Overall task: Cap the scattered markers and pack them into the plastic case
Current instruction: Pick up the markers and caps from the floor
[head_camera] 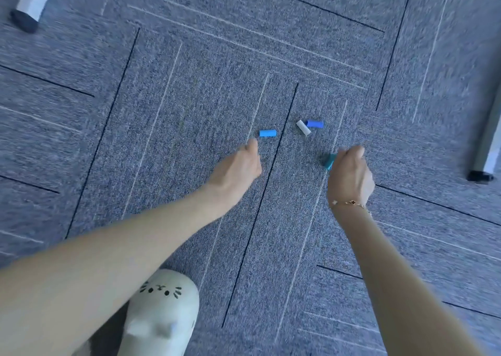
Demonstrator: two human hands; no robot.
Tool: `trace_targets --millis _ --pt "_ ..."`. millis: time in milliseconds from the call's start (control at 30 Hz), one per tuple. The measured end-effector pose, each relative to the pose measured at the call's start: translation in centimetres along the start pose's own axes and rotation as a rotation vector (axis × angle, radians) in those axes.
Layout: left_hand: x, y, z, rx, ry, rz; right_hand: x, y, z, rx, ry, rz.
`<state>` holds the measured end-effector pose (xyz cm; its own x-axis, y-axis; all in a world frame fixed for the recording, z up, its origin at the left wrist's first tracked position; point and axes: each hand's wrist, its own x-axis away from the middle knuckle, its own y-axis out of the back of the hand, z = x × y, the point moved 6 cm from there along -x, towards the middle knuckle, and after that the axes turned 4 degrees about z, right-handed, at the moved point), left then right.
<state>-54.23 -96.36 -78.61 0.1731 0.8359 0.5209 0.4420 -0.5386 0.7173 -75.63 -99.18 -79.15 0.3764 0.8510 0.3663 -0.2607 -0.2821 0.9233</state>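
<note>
Marker caps lie scattered on the grey carpet. A light blue cap (267,133) sits just beyond the fingertips of my left hand (238,170), which reaches toward it without touching it. A white cap (303,127) and a dark blue cap (315,124) lie together further right. My right hand (349,172) is curled round a teal cap (329,161) that sticks out on its left side. No markers and no plastic case are in view.
A white table leg with a black foot (25,19) stands at the far left. Another leg with a black foot (481,175) stands at the right edge. My white cat-face shoe (162,312) is at the bottom.
</note>
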Motion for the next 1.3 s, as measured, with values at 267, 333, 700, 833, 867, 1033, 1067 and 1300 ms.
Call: trace_targets --millis 267,333,700,833,867,1033,1067,1300 --pt "-4.8 3.6 -0.8 -0.113 -0.018 -0.031 1.2 -1.8 1.0 0.167 0.080 0.125" --pt "-5.3 2.7 -1.2 -0.204 -0.011 0.024 0.5 -1.0 1.6 0.193 0.148 0.116" --pt "-2.8 0.3 0.7 -0.450 0.056 0.187 -2.7 1.5 9.5 0.230 0.529 -0.060" --pt "-1.6 -0.2 2.8 -0.423 0.060 0.191 -0.9 -0.9 9.0 0.376 0.583 0.023" --pt "-1.5 -0.4 3.2 -0.412 0.065 0.186 -0.7 -1.1 8.7 0.398 0.592 0.015" --pt "-1.0 -0.3 3.9 -0.348 0.046 0.169 -1.1 -0.9 8.0 0.472 0.637 0.019" --pt "-1.1 -0.3 4.1 -0.345 0.039 0.162 -1.3 -0.7 7.9 0.475 0.627 0.019" --pt "-0.9 -0.5 4.4 -0.314 0.006 0.101 0.0 -1.9 8.4 0.552 0.685 0.058"
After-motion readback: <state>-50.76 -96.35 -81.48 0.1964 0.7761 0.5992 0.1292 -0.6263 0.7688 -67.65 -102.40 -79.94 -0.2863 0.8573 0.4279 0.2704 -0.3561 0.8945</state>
